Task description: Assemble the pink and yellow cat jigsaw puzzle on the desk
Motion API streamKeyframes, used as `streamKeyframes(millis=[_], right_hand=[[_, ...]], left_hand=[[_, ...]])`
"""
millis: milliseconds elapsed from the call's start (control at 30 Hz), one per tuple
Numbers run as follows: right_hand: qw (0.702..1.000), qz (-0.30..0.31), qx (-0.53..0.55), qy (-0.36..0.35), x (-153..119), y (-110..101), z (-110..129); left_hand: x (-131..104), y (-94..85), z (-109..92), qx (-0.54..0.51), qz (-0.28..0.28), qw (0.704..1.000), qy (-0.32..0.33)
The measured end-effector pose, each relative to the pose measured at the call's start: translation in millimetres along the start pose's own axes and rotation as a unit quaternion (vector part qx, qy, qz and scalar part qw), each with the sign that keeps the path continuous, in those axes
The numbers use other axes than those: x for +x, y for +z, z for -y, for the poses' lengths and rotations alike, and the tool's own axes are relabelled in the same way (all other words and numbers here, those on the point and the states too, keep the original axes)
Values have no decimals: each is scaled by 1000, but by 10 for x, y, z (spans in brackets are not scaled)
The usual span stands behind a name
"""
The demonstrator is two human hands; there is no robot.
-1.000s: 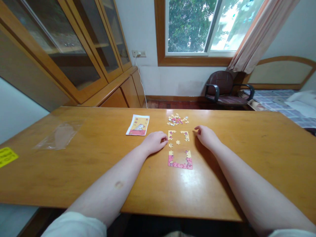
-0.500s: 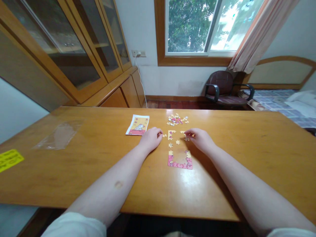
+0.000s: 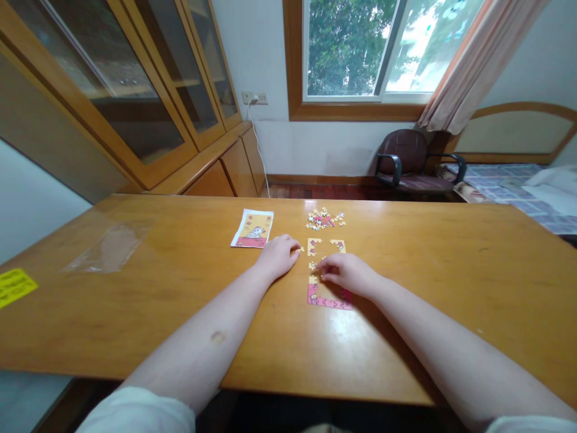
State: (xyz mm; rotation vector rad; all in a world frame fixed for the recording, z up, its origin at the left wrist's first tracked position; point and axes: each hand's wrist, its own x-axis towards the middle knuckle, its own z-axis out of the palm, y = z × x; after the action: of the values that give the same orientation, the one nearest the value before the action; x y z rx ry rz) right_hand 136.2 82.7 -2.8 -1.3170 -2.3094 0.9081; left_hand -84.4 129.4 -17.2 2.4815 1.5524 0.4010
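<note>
The wooden table (image 3: pixel 270 361) runs beneath both hands, and its smooth, shiny top offers little to stop light card from sliding if a wrist or sleeve brushes it. The clear plastic bag (image 3: pixel 110 246) lies well to the left of the left hand (image 3: pixel 278 255), out of easy reach of a stray knock. Just beyond that hand's knuckles, the picture sheet (image 3: pixel 253 230) could be pushed askew by a backward shift, since hand and paper are so close. The right hand (image 3: pixel 349 272) hangs over the puzzle border (image 3: pixel 329 303), whose pink near edge lies on the wearer's side of it; a low palm or dragging thumb might split the joined sections, which have gaps between them. The fingers of this hand are bent together, but whether they pinch anything cannot be told. Beyond both hands, the heap of loose pieces (image 3: pixel 322 220) is near enough to the border's far edge that a wide reach could mix them. At the left hand's curled fingertips is a yellow piece (image 3: pixel 302 249); whether it is gripped or merely touched is unclear, so it might slip or turn. A small separate piece (image 3: pixel 312 265), just left of the right fingertips, could be flicked aside because nothing visibly anchors it.
</note>
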Motion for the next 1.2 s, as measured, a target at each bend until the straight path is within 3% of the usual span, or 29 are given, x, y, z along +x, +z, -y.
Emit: streamKeyframes(millis=[200,300,433,567,700,900,1200], right_hand=[[999,16,-19,-33,5,32,-11],[997,-22,-65,-45,-1,-14,-29],[993,-62,-104,2,-24,-211,-101],[981,16,-170,88,-83,-443,-144],[951,92,-236,175,-201,-472,-38],[937,113,-259,207,-339,-251,217],[936,123,-262,198,-292,-237,176]], left_hand=[[17,19,8,1,-4,1000,3],[17,22,14,-4,-9,1000,5],[0,-26,-24,-29,-13,999,37],[-46,-110,-120,-63,49,988,135],[-104,-166,-210,-71,102,973,193],[-150,-200,-271,-33,167,967,187],[-151,-227,-325,-16,185,969,163]])
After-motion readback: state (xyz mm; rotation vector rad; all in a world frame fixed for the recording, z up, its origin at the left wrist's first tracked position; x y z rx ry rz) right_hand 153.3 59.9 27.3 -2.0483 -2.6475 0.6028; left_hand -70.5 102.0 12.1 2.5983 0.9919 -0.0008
